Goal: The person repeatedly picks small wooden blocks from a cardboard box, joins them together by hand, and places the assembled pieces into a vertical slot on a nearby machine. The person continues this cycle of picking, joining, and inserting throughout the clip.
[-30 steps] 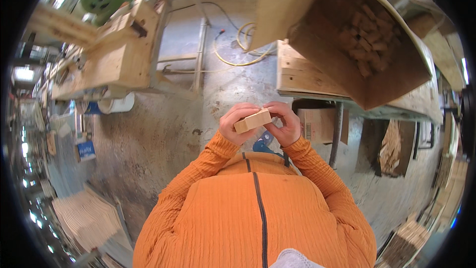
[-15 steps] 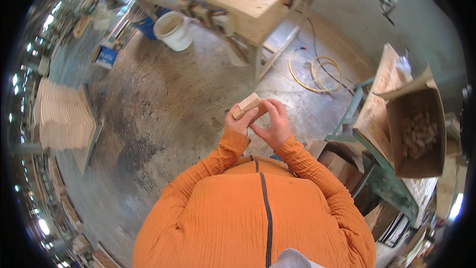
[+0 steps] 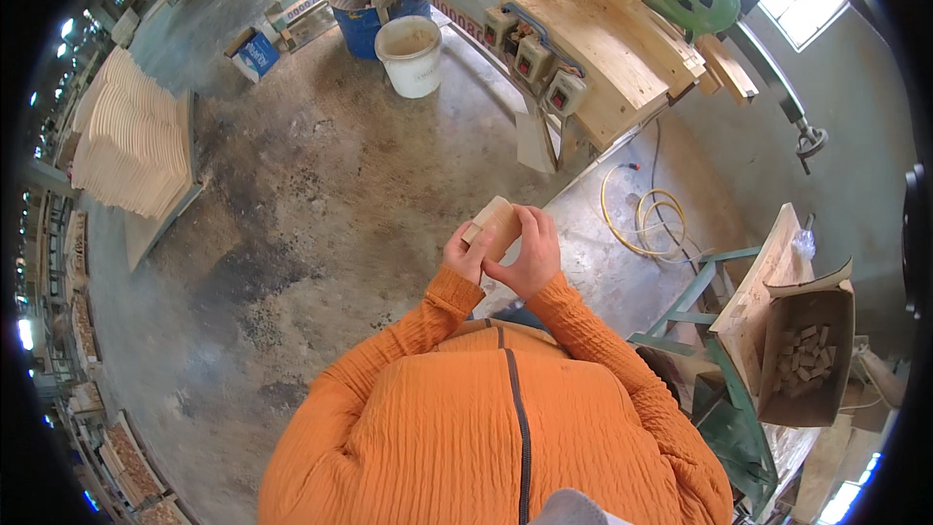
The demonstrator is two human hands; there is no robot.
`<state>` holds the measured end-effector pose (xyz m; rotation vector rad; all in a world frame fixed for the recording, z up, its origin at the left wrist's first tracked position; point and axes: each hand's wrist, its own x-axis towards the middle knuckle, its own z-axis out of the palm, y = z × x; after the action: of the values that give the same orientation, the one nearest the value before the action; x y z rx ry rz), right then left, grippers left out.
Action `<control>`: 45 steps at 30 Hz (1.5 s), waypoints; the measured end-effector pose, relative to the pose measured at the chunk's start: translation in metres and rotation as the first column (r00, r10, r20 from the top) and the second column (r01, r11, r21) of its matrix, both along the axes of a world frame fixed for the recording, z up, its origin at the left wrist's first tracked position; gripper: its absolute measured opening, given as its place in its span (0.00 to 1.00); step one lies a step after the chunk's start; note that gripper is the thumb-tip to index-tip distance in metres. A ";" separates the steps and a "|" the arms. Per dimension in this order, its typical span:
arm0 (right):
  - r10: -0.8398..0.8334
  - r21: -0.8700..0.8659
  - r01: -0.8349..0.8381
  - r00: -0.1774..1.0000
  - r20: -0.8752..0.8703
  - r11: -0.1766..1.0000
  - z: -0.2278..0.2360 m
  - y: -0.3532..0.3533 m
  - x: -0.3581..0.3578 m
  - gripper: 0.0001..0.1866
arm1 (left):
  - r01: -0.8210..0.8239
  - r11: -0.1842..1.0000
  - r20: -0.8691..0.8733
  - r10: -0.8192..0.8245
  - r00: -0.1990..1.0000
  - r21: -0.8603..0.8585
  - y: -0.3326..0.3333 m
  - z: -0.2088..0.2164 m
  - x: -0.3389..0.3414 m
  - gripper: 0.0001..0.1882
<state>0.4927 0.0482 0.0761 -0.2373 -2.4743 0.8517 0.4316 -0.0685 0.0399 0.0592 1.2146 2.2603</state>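
Observation:
In front of my body I hold pale wooden blocks (image 3: 494,219) pressed together in a short row. My left hand (image 3: 464,251) is closed on their left side, with the thumb across the near face. My right hand (image 3: 535,255) grips the right end, its fingers curved over the top and its thumb low near the left hand. Parts of the wood are hidden behind the fingers, so I cannot tell how many pieces there are.
At right, a cardboard box (image 3: 844,350) of small wood pieces stands by a green-framed bench. A wooden workbench (image 3: 622,87) with switch boxes is ahead. A white bucket (image 3: 412,73), a coiled yellow hose (image 3: 637,224) and stacked curved wooden slats (image 3: 136,141) are on the floor side.
My view has turned to the right, bringing more of the workbench and a green machine wheel into sight. The blocks have tilted in my hands, showing more of their broad side.

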 end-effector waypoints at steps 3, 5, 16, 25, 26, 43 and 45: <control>0.033 0.006 -0.033 0.999 0.020 0.999 0.001 0.003 -0.010 0.42 | 0.056 0.997 0.000 -0.056 0.998 -0.045 -0.001 -0.008 -0.009 0.22; 0.056 0.018 -0.057 0.998 0.018 0.998 0.003 0.017 -0.015 0.42 | 0.199 0.976 0.149 -0.210 0.966 0.089 0.000 -0.001 -0.022 0.28; 0.413 0.134 -0.436 0.895 0.169 0.890 0.014 0.068 -0.071 0.43 | 0.364 0.925 0.503 -0.265 0.823 -0.108 0.042 0.022 -0.098 0.39; 0.399 0.157 -0.422 0.903 0.160 0.893 0.028 0.095 -0.111 0.45 | 0.421 0.886 0.422 -0.463 0.780 0.194 0.080 0.012 -0.143 0.47; 0.407 0.172 -0.428 0.902 0.145 0.887 0.034 0.105 -0.119 0.44 | 0.440 0.884 0.406 -0.465 0.787 0.160 0.084 0.028 -0.148 0.47; -0.364 0.692 0.721 0.634 -0.682 -0.041 0.550 0.329 -0.304 0.19 | 0.484 0.815 0.133 -0.467 0.874 -0.317 0.079 -0.044 -0.347 0.23; -0.513 0.694 0.715 0.565 -0.646 -0.086 0.562 0.320 -0.340 0.15 | 0.418 0.821 0.119 -0.405 0.907 -0.389 0.063 -0.046 -0.371 0.22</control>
<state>0.1529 0.3681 0.6384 -0.7473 -1.8080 -1.0515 0.0601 -0.0050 -0.0062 0.1156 1.4718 1.5988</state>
